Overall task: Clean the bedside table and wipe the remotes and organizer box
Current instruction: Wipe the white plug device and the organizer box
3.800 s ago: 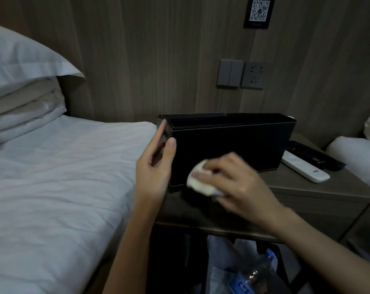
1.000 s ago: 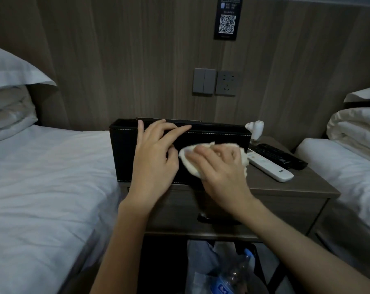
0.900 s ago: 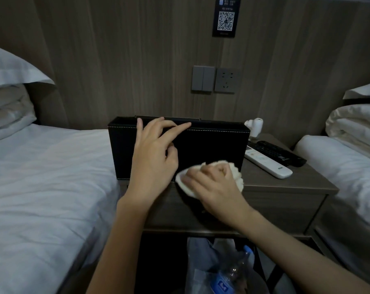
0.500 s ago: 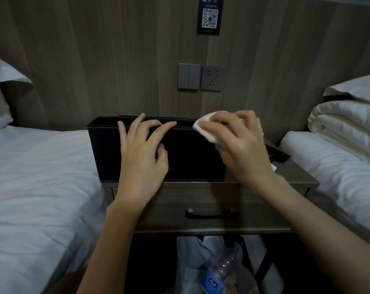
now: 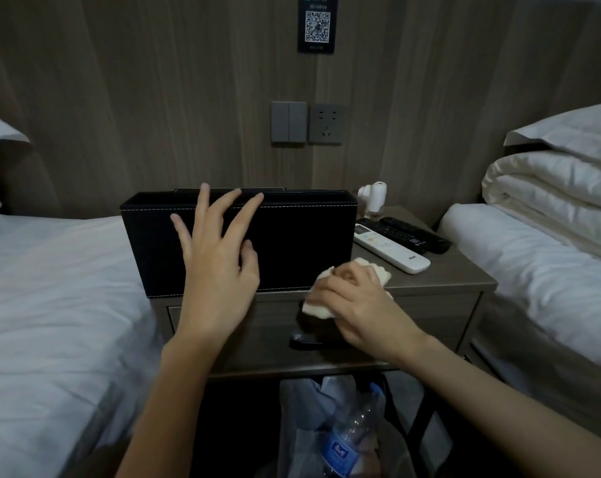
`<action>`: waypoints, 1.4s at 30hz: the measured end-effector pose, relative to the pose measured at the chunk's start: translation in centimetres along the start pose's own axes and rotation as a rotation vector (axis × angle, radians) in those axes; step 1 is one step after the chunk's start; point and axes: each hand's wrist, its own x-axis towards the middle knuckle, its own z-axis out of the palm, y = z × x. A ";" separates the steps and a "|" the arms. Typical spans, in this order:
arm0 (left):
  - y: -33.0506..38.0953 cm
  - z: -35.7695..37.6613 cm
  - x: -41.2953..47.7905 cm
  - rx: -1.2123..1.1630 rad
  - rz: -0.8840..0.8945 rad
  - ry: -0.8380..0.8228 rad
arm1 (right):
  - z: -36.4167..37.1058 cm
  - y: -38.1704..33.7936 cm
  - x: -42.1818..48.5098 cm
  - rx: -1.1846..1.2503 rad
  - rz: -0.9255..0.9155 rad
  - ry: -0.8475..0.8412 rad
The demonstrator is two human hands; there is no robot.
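Head camera: the left hand (image 5: 220, 270) has its fingers spread out straight, and the tips rest on the top edge of the black organizer box (image 5: 302, 243), which stands on the left part of the bedside table (image 5: 457, 274). The right hand (image 5: 361, 305) is curled tight round a white cloth (image 5: 318, 310) and holds it at the front edge of the table, just by the box's bottom right corner. The white remote (image 5: 392, 248) and the black remote (image 5: 416, 234) lie side by side on the table, right of the box.
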 end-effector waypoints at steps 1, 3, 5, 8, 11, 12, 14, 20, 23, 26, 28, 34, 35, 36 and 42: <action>0.1 0.2 -0.3 -0.002 -0.012 -0.001 | -0.8 -0.1 0.2 0.078 0.033 0.054; 0.4 0.7 -0.9 -0.020 -0.042 0.003 | -2.5 0.0 0.8 0.229 0.166 0.264; 0.8 1.3 -1.5 -0.054 -0.079 0.014 | -3.9 0.7 1.7 0.305 0.341 0.456; 1.6 2.2 -2.5 -0.083 -0.095 0.048 | -5.0 2.8 3.0 0.347 0.550 0.467; 3.1 3.1 -3.5 -0.124 -0.157 0.085 | -4.8 4.4 4.4 0.494 0.544 0.225; 3.5 3.5 -3.8 -0.153 -0.194 0.089 | -4.5 4.6 4.7 0.545 0.520 0.152; 4.0 4.1 -4.4 -0.192 -0.241 0.061 | -3.7 4.6 5.0 0.619 0.520 0.091; 3.4 4.7 -4.4 -0.207 -0.242 -0.007 | -3.9 4.1 4.9 0.608 0.523 0.065; 2.6 4.2 -4.1 -0.242 -0.261 -0.013 | -4.0 3.2 4.9 0.581 0.466 0.049; 1.5 2.7 -3.2 -0.375 -0.345 0.053 | -4.3 1.7 5.0 0.567 0.447 0.014; 0.7 1.2 -2.5 -0.451 -0.418 0.131 | -4.8 0.2 5.4 0.558 0.450 -0.027; -2.2 -0.9 -1.6 -0.638 -0.505 0.074 | -6.3 -4.9 7.1 0.498 0.365 -0.119; -2.4 -1.0 -1.4 -0.694 -0.540 0.058 | -6.5 -5.8 7.4 0.488 0.354 -0.128; -2.7 -0.9 -1.2 -0.743 -0.574 0.042 | -6.5 -6.6 7.6 0.461 0.338 -0.132; -3.2 -1.0 0.0 -1.002 -0.717 -0.080 | -6.1 -8.2 8.8 0.447 0.281 -0.156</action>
